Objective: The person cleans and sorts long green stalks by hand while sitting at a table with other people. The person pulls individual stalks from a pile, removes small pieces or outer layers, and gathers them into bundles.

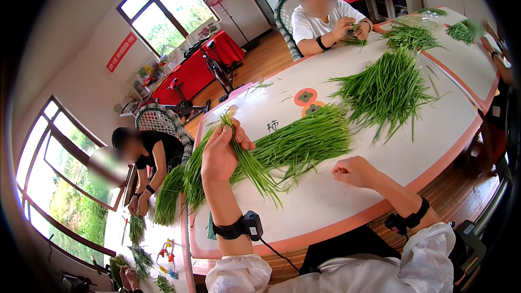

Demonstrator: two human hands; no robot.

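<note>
My left hand [220, 154] is raised over the left part of the white table [304, 206], closed around a bunch of long green chives [254, 171]. Their short ends poke out above my fingers and the long blades droop to the right. Beneath and behind it, a wide heap of chives [312, 134] lies across the table. More chives [191, 176] hang over the table's left edge. To the right, my right hand [355, 172] hovers above bare tabletop, fingertips pinched together. Whatever they may hold is too small to make out.
A big chive pile [388, 89] lies beyond my right hand. Across the table, a person in a white shirt [320, 19] handles chives. At left, a person in black [157, 149] bends over chives [137, 229]. A beaded loop [167, 255] lies near them.
</note>
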